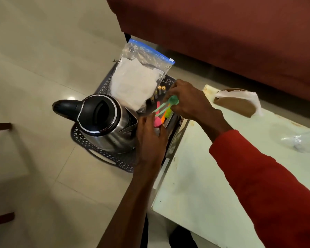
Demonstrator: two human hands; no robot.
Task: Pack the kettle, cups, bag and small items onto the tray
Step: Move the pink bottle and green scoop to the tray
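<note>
A dark perforated tray [104, 156] lies on the floor beside the table. On it stand a steel kettle [104, 122] with a black lid and a zip bag [138, 81] of white powder. Several batteries [159, 90] stand behind the bag. My right hand [190, 101] holds a green plastic spoon [168, 102] over the tray's right side. My left hand [150, 138] grips a pink spoon's bowl [157, 121] next to the kettle. Orange and yellow-green spoons [166, 113] lie between my hands. No cups can be made out.
A pale glass-topped table [195, 185] stands right of the tray, with a brown napkin holder [238, 102] and clear crumpled plastic [302, 140] on it. A dark red sofa [222, 33] runs behind. Wooden chair legs [0, 126] show at the left edge.
</note>
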